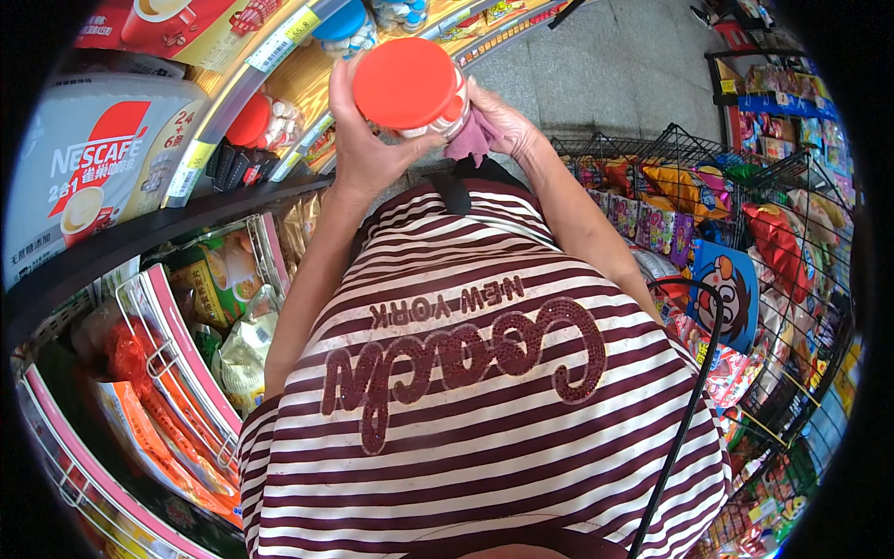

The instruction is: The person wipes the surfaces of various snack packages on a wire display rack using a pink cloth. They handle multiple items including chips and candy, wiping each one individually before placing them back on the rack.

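In front of me at the top of the view is a jar with a wide red lid (406, 84) and pale contents, tilted with its lid toward me. My left hand (361, 149) is closed round its left side, the thumb along the lower edge. On the jar's right side my right hand (510, 129) pinches a purple cloth (473, 138) and presses it against the jar wall. The fingertips of both hands are partly hidden behind the jar. A similar red-lidded jar (249, 119) stands on the shelf to the left, near my left wrist.
Blue-lidded jars (345, 26) stand on the wooden shelf beyond. At left are a large grey coffee box (102, 168) and a lower rack of bagged goods (168, 438). Wire baskets (675, 140) of snack bags crowd my right side. Grey floor (596, 79) shows ahead.
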Action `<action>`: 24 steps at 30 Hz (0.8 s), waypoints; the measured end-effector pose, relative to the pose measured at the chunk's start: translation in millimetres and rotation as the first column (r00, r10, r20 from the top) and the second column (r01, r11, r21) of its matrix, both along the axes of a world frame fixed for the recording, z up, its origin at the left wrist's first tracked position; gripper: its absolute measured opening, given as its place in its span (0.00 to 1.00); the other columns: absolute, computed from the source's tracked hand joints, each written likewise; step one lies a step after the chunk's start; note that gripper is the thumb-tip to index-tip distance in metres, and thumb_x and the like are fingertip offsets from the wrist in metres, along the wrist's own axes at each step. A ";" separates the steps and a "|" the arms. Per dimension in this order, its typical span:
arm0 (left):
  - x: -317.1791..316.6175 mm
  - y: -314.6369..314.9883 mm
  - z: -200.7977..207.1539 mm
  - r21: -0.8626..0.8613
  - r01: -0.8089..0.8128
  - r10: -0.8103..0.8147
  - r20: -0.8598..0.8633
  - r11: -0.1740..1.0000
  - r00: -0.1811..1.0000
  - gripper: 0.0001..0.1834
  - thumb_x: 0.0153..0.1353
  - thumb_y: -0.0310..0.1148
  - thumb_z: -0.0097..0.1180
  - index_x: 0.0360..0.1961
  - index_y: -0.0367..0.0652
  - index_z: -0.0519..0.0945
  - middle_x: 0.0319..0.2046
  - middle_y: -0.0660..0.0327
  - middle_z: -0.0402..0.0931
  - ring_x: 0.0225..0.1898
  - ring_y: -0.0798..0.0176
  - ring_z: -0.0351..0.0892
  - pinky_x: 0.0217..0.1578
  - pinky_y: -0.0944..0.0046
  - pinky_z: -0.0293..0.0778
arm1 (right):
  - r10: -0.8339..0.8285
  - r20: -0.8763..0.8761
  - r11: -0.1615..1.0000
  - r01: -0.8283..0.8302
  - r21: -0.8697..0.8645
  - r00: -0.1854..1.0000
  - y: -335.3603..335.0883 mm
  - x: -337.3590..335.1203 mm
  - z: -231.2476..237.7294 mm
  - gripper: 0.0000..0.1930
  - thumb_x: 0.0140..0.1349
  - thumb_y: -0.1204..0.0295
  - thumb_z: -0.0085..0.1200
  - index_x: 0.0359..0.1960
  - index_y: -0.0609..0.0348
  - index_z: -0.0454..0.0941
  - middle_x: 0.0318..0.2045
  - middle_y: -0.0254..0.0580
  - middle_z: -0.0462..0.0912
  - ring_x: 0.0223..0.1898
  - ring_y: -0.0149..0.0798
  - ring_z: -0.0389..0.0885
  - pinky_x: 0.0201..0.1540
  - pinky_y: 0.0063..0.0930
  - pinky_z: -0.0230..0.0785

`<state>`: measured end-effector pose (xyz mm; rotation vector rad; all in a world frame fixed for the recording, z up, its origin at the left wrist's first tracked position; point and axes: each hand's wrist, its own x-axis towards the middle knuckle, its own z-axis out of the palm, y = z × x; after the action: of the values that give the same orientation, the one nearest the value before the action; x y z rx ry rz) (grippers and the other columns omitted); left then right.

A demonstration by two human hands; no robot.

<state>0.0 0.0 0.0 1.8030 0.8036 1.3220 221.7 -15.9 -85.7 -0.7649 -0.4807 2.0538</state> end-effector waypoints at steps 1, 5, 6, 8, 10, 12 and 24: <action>3.9 -0.1 1.0 -0.039 0.014 -0.011 0.079 0.999 0.997 0.67 0.40 0.46 0.83 0.72 0.31 0.49 0.69 0.42 0.54 0.67 0.46 0.66 0.63 0.50 0.69 | -0.011 -0.008 1.000 0.010 -0.013 1.000 0.4 2.0 -5.1 0.40 0.67 0.43 0.52 0.72 0.54 0.58 0.69 0.44 0.68 0.68 0.46 0.68 0.67 0.53 0.65; -8.4 6.3 7.3 -0.115 0.069 -0.088 -0.166 0.991 0.982 0.68 0.37 0.40 0.84 0.71 0.31 0.48 0.63 0.44 0.65 0.63 0.50 0.71 0.61 0.53 0.71 | -0.039 -0.029 0.999 0.038 -0.026 0.999 -1.6 -1.2 2.8 0.40 0.66 0.43 0.54 0.71 0.55 0.60 0.67 0.44 0.69 0.67 0.43 0.69 0.67 0.47 0.66; -7.6 5.4 8.3 -0.108 0.078 -0.093 -0.139 0.991 0.986 0.67 0.37 0.40 0.84 0.71 0.31 0.49 0.62 0.45 0.66 0.62 0.51 0.72 0.61 0.53 0.71 | -0.044 -0.026 0.999 0.043 -0.024 0.999 -3.3 -2.6 4.7 0.39 0.66 0.44 0.54 0.71 0.55 0.60 0.67 0.44 0.70 0.66 0.42 0.70 0.67 0.47 0.67; -3.4 2.1 11.0 -0.092 0.095 -0.103 -0.085 0.991 0.991 0.65 0.37 0.40 0.84 0.70 0.32 0.51 0.60 0.46 0.69 0.61 0.52 0.73 0.61 0.53 0.71 | -0.054 -0.021 0.998 0.053 -0.021 0.998 -7.1 -5.6 8.2 0.38 0.66 0.45 0.55 0.70 0.55 0.61 0.66 0.44 0.71 0.65 0.41 0.72 0.65 0.45 0.69; 1.3 -2.9 14.6 -0.071 0.098 -0.101 -0.050 0.993 0.994 0.63 0.37 0.42 0.84 0.68 0.32 0.54 0.60 0.46 0.69 0.60 0.52 0.74 0.60 0.53 0.72 | -0.066 0.053 0.997 0.069 -0.046 0.996 -10.7 -13.2 23.2 0.36 0.67 0.45 0.53 0.67 0.59 0.66 0.62 0.46 0.75 0.61 0.40 0.76 0.60 0.41 0.74; 2.7 -5.5 20.0 -0.072 0.093 -0.096 -0.042 0.993 0.994 0.62 0.37 0.43 0.84 0.67 0.33 0.56 0.60 0.46 0.70 0.59 0.52 0.75 0.58 0.53 0.73 | -0.064 0.100 0.996 0.070 -0.048 0.993 -12.1 -18.2 25.4 0.34 0.68 0.45 0.52 0.64 0.61 0.69 0.58 0.46 0.79 0.56 0.39 0.80 0.55 0.38 0.78; -2.9 -5.4 18.3 0.082 -0.028 0.052 -0.308 0.996 0.950 0.61 0.38 0.46 0.82 0.67 0.31 0.57 0.54 0.42 0.73 0.54 0.44 0.78 0.54 0.50 0.76 | -0.062 0.418 0.994 0.094 -0.055 0.906 -8.6 -25.6 9.1 0.28 0.71 0.49 0.52 0.50 0.68 0.78 0.33 0.45 0.85 0.27 0.32 0.83 0.27 0.28 0.80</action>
<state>-2.9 -5.4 18.3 2.0983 0.9715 1.1212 196.1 -24.6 -76.6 -1.2598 -0.6006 1.8410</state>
